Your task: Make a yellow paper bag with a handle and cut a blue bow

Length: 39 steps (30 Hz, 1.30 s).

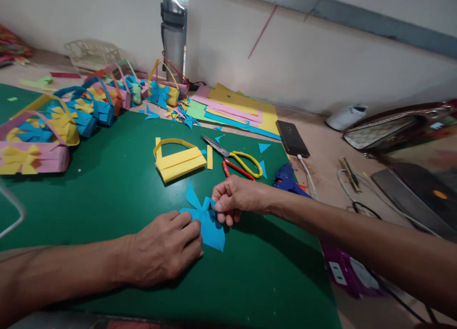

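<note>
A blue paper flower cutout (211,231) with pointed petals lies on the green mat (124,195). My left hand (167,245) rests on the mat with its curled fingers on the cutout's left side. My right hand (230,200) pinches one blue petal, lifted and bent upward, between thumb and forefinger. Beyond my hands sits a small yellow paper basket (180,164) with a strip handle. Scissors (233,158) with one yellow and one red handle lie to its right, blades apart. Between them is a short yellow paper strip (210,156).
Finished paper baskets (76,112) with flowers line the back left. Coloured sheets (243,105), paper scraps (185,114) and a bottle (173,38) stand behind. To the right are a phone (293,137) on a cable, a blue glue gun (287,176) and a purple packet (350,269).
</note>
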{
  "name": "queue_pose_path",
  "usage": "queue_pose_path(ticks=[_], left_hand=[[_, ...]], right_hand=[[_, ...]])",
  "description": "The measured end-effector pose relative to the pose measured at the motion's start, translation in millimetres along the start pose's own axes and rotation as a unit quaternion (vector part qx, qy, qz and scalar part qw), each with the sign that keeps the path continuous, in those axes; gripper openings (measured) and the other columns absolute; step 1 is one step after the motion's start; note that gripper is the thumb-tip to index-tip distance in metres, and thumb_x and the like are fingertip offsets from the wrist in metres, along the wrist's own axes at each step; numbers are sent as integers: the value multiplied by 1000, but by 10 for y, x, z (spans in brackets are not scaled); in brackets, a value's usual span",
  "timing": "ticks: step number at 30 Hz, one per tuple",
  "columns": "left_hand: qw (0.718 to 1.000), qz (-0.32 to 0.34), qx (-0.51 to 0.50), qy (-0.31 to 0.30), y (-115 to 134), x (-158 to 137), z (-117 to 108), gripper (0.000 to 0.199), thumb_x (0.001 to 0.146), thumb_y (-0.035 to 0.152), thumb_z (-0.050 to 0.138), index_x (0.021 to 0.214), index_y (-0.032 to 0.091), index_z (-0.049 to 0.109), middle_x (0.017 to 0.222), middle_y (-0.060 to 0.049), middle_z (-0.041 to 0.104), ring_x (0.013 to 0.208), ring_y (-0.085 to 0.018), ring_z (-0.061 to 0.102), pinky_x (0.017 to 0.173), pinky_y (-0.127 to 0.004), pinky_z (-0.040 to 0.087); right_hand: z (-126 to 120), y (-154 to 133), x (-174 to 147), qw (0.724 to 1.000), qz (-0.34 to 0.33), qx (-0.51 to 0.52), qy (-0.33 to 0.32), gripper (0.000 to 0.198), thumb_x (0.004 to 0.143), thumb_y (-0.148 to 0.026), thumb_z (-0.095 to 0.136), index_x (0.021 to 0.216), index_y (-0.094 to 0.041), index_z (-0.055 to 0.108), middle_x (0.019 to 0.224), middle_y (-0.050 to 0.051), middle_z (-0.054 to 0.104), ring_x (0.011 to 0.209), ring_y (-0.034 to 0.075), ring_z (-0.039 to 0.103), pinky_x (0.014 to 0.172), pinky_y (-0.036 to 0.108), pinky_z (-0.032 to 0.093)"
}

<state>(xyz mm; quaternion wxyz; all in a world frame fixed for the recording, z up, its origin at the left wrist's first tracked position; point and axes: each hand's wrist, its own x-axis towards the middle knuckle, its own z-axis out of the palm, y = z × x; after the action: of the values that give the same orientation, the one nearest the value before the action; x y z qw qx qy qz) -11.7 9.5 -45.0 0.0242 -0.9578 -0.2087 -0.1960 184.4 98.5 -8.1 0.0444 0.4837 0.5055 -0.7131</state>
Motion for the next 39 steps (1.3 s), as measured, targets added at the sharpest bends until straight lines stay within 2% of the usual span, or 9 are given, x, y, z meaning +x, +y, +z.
queue_pose_path(ticks=[3, 8, 15, 22, 32, 39], left_hand=[[1000, -2, -2, -6, -3, -7, 7, 16, 90, 25, 46, 87, 15, 57, 74, -6, 60, 62, -20, 50, 51, -34, 37], [1000, -6, -7, -6, -5, 0, 16, 15, 91, 23, 45, 87, 15, 57, 74, -6, 60, 62, -19, 49, 51, -34, 37], [1000, -6, -8, 1, -5, 8, 7, 15, 91, 24, 45, 86, 15, 57, 72, -6, 59, 61, -19, 48, 52, -33, 36], [1000, -8, -8, -14, -5, 1, 9, 16, 91, 24, 44, 87, 15, 56, 73, -5, 59, 63, -19, 49, 53, -33, 37], [1000, -11, -18, -9, -7, -14, 27, 14, 89, 24, 49, 83, 15, 58, 76, -5, 61, 63, -19, 48, 53, -34, 35], [1000, -12, -14, -8, -3, -9, 29, 15, 89, 24, 48, 83, 15, 58, 75, -5, 60, 62, -19, 48, 53, -34, 34]], right_hand=[[-1, 2, 5, 1000, 8, -8, -3, 9, 67, -11, 62, 63, -15, 55, 50, -4, 66, 39, 6, 58, 36, 12, 40], [-2, 25, 8, 1000, -2, -5, -25, 11, 76, -16, 57, 65, -14, 59, 55, -3, 67, 42, 6, 60, 36, 12, 41], [7, 58, 23, 1000, -9, 4, -9, 9, 76, -15, 59, 70, -16, 53, 55, -3, 67, 42, 7, 60, 36, 13, 41], [32, 47, 18, 1000, -19, 1, -12, 15, 86, -11, 42, 73, -17, 49, 56, -2, 67, 43, 8, 61, 37, 14, 41], [44, 45, 8, 1000, -18, -10, 2, 19, 88, -7, 38, 73, -18, 44, 53, -4, 65, 39, 5, 58, 36, 12, 39], [38, 8, -7, 999, 9, -40, -12, 20, 86, -13, 47, 67, -15, 49, 51, -5, 63, 37, 4, 55, 36, 12, 37]])
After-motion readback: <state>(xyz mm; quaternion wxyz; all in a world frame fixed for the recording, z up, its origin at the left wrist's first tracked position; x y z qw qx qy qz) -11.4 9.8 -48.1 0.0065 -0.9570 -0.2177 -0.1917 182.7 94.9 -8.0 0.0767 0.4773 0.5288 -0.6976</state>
